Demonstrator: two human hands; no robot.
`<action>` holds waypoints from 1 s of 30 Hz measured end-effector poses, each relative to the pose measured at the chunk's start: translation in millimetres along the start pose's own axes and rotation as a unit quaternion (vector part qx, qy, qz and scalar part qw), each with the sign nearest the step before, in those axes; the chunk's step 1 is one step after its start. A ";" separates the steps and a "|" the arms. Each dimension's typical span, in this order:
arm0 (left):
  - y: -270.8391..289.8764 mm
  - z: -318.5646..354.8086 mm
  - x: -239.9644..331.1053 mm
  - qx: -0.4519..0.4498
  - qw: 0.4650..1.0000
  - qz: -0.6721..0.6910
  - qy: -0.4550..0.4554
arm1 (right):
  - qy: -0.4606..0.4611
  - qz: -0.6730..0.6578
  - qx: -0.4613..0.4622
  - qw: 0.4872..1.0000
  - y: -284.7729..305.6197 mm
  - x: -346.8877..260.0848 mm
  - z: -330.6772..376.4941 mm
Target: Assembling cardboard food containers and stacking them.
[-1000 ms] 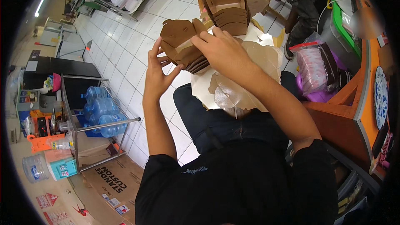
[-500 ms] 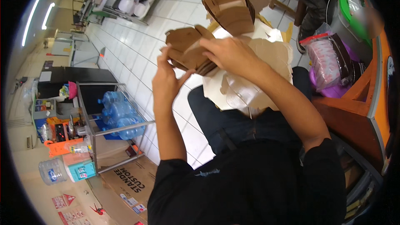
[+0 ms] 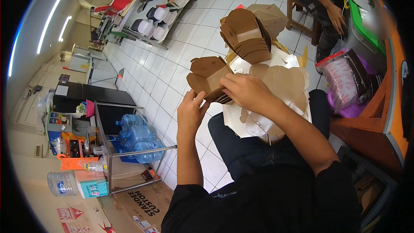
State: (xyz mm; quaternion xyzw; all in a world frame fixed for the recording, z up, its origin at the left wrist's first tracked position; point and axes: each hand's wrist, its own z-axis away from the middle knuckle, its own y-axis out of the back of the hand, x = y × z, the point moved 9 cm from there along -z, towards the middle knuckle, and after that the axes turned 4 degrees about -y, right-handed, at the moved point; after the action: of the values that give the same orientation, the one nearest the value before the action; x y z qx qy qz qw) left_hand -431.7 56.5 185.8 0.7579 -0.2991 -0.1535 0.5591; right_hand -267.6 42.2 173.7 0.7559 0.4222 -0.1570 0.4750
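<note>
Comparing the head view with a second ago: the left hand (image 3: 189, 112) has slid from a wide spread around the left side of the held boxes (image 3: 207, 75) to their near-left edge. The right hand (image 3: 248, 92) stays on their right side. Camera has shifted too, so travel of the boxes themselves is hard to judge. Reads as a change of grip; nest of opened brown boxes remains in the hands, not set down.

Landmark: the tall box stack (image 3: 248, 36). Held boxes sit to its near left, apart from it, opening facing up and tilted.

Left fingers: thumb and forefinger drawn close together, pinching the near-left edge; remaining fingers partly hidden. Right fingers: bent and close to one another, clamped over the right rim; right thumb out of sight, its placing unclear.

Other things by the stack: flat brown blanks (image 3: 280, 80) on its near side, over the person's lap, with a white board (image 3: 235, 118) showing beneath. Another brown carton piece (image 3: 269, 17) just behind its right side. Co-worker's hand (image 3: 335, 17) well to its right, clear of the boxes.
</note>
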 end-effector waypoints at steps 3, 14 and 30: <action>-7.3 4.1 -10.7 -0.048 0.996 0.003 0.074 | 0.017 0.013 0.014 1.000 0.0 -2.4 -2.0; -0.8 9.7 1.9 0.017 0.995 0.094 0.035 | -0.022 0.123 0.172 0.977 30.0 -36.8 -55.3; -27.0 20.9 -2.4 -0.065 0.980 0.130 0.134 | -0.163 0.251 -0.164 0.940 -91.3 37.2 -94.9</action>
State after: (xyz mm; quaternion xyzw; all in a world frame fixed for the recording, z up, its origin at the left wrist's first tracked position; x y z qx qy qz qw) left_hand -437.8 47.5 153.4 0.6882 -0.3069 0.0048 0.6574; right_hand -333.0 158.7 143.9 0.7132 0.1557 -0.0823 0.6784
